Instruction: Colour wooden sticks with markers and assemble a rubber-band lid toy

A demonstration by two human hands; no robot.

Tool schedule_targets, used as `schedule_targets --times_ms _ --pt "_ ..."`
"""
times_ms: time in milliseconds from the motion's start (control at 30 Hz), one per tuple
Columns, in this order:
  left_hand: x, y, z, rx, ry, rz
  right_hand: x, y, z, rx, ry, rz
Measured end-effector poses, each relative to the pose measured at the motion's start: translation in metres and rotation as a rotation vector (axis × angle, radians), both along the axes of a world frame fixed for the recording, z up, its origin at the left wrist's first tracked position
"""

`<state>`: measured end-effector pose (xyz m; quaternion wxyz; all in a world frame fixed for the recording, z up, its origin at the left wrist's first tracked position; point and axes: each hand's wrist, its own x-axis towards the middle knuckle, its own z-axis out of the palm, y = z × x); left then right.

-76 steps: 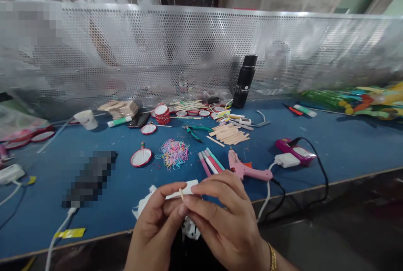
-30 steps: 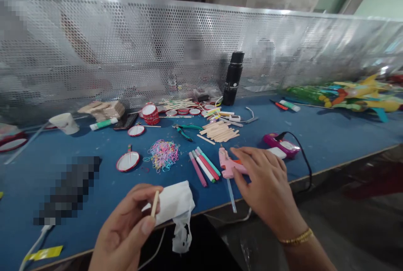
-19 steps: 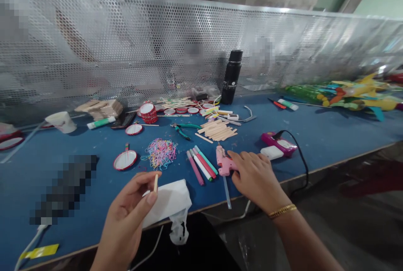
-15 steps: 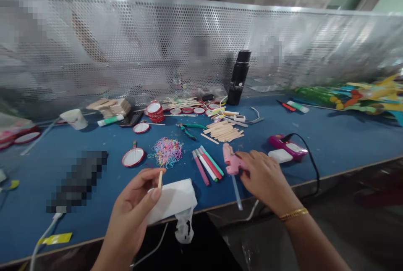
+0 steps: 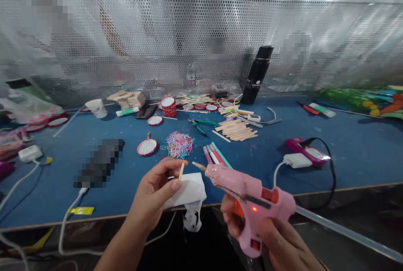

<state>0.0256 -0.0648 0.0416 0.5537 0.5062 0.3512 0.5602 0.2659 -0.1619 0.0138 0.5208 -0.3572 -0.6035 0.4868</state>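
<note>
Glue gun (image 5: 248, 195), glue stick (image 5: 346, 231) in rear, in right hand (image 5: 277, 239); wooden piece (image 5: 181, 171) in pinch of left hand (image 5: 154, 189)

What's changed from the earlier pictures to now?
The right hand moved away from the wooden stick, took hold of the glue gun and lifted it off the table; its nozzle now points left, toward the stick. The left hand still holds the stick. The markers, rubber bands and black bottle stayed in place.
</note>
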Motion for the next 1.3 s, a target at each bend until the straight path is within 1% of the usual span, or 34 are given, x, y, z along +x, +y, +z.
schedule_targets --times_ms 133,233,367,533,600,700,833,900,1000,1133,1300 --pt "-0.003 0.001 0.000 -0.093 -0.080 -0.061 0.001 0.000 -0.007 0.009 -0.029 0.024" --pt "-0.006 0.003 -0.001 -0.076 -0.102 -0.075 0.001 0.002 -0.010 0.018 -0.063 0.013" --pt "-0.009 0.005 -0.002 -0.065 -0.086 -0.070 -0.003 0.003 -0.013 0.027 -0.034 -0.043" --pt "-0.011 0.005 -0.002 -0.055 -0.058 -0.114 -0.002 0.005 -0.018 -0.030 -0.048 -0.075" --pt "-0.011 0.005 -0.002 -0.058 -0.048 -0.127 -0.002 0.005 -0.016 -0.049 -0.047 -0.074" --pt "-0.011 0.006 -0.003 -0.047 -0.036 -0.137 -0.006 0.005 -0.009 -0.078 -0.033 -0.070" --pt "-0.013 0.009 -0.005 -0.039 -0.031 -0.153 -0.012 0.000 0.002 -0.267 -0.045 -0.146" --pt "-0.014 0.009 -0.006 -0.033 -0.033 -0.153 -0.014 -0.002 0.004 -0.325 -0.044 -0.181" --pt "-0.016 0.008 -0.006 -0.015 -0.028 -0.162 -0.014 -0.002 0.002 -0.311 -0.028 -0.184" --pt "-0.016 0.008 -0.006 -0.002 -0.019 -0.173 -0.013 0.001 -0.005 -0.240 0.012 -0.136" --pt "-0.015 0.008 -0.006 -0.002 -0.016 -0.176 -0.011 0.004 -0.010 -0.207 0.028 -0.135"
